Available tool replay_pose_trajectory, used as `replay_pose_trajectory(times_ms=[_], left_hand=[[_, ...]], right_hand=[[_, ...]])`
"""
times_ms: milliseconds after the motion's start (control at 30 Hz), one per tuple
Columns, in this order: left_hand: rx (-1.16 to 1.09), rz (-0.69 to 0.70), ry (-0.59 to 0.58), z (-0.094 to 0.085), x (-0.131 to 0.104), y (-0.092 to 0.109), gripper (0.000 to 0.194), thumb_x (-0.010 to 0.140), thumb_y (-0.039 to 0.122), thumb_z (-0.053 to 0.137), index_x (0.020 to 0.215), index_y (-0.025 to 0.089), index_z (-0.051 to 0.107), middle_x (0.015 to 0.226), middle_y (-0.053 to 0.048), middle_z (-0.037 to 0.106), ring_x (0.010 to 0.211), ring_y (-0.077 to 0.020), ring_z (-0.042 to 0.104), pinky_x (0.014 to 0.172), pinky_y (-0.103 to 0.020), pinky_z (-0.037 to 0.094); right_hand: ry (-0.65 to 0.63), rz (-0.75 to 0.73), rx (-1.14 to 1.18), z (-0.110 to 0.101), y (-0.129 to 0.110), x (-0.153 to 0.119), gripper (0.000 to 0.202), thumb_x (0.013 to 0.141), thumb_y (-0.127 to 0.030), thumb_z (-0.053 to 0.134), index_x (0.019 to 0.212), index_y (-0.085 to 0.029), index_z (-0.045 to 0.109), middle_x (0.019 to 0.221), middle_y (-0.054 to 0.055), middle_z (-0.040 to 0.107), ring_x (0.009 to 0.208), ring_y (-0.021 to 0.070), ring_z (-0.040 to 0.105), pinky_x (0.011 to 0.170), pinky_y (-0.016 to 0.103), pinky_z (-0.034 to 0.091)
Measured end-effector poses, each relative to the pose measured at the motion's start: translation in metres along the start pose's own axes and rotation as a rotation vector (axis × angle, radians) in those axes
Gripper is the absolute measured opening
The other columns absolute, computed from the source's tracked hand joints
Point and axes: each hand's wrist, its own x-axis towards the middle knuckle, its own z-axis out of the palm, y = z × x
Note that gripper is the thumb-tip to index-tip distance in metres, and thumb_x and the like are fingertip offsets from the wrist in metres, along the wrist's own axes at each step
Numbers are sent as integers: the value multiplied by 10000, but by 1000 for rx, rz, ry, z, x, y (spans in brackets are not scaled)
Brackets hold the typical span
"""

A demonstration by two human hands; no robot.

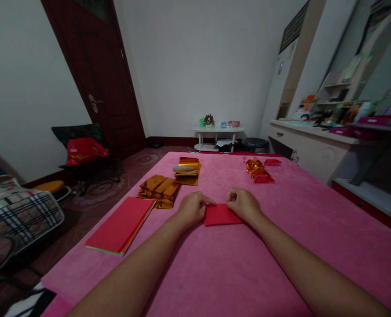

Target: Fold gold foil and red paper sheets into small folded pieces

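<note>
A small red sheet of paper (222, 216) lies on the pink cloth between my two hands, apparently folded. My left hand (193, 208) is at its upper left edge, index finger stretched along the top and the other fingers curled. At the upper right corner, my right hand (243, 204) has its fingers curled in against the paper. Left of my hands lies a stack of red paper (121, 224), with other colours showing at its edge. Beyond that stack are crinkled gold foil sheets (160, 188) and a folded gold foil piece (187, 176) with a greyish rounded object (183, 168) on it.
Crumpled gold foil (255, 167) and red folded pieces (264, 179) lie at the table's far right. A white side table (218, 130) stands by the wall. To the left is a chair with a red bag (85, 151); a cluttered counter (314, 131) runs along the right.
</note>
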Motion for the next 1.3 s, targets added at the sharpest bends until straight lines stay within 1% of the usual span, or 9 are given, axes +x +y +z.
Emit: replay_pose_trajectory(times_ms=[100,267,367,467,633,800,1000,1167,1300], left_hand=[[64,100,-73,-2,0,-4,435,783,116,420,1062,331,676,781,-41,609,759,-162,559,678,-236,416],[238,77,-168,-6,4,5,383,824,211,441,1126,334,641,828,-85,589,818,-210,554,706,-281,418],[262,78,-190,-6,6,11,349,840,247,435,1098,315,660,847,-110,591,831,-242,564,726,-323,423],[211,26,-159,-5,5,13,305,839,262,454,1020,292,697,842,-115,599,833,-248,576,744,-333,429],[114,-105,-43,0,2,8,244,773,215,537,912,259,732,852,-93,647,845,-235,593,767,-311,444],[22,-159,-12,5,5,3,329,741,125,484,906,262,733,878,-58,701,856,-205,619,806,-296,450],[51,-232,24,7,8,6,296,757,166,479,887,271,723,871,-45,709,837,-188,630,766,-275,452],[104,-259,58,6,4,5,227,770,208,495,875,272,687,858,-32,697,809,-195,625,688,-266,434],[70,-194,110,7,2,0,179,767,173,501,872,228,634,871,-27,666,778,-158,601,673,-236,418]], right_hand=[[-31,-11,28,-1,0,0,194,625,-160,536,678,-265,689,673,-26,680,613,125,598,491,203,317],[-72,-8,32,0,2,1,242,636,-178,547,722,-305,734,742,-21,715,678,147,631,526,212,363],[-80,-11,32,0,3,1,243,636,-179,553,727,-308,739,735,-20,717,681,151,635,535,213,375],[-78,-1,33,0,4,2,242,633,-179,564,733,-309,742,733,-19,719,679,152,638,528,212,374],[-106,6,40,0,4,3,247,631,-172,561,725,-308,744,720,-21,718,657,146,636,519,208,372],[-95,14,15,0,2,2,244,634,-182,551,720,-307,742,729,-14,718,667,149,639,504,211,353],[-75,26,-32,-2,-2,-1,224,640,-188,558,711,-306,735,723,-11,714,670,151,638,507,216,346],[-71,39,-11,-2,-3,0,204,635,-195,577,702,-304,735,720,-7,714,665,150,637,498,213,337],[-86,40,14,-3,-2,-1,185,638,-212,575,690,-290,735,715,-1,712,662,150,635,497,212,336]])
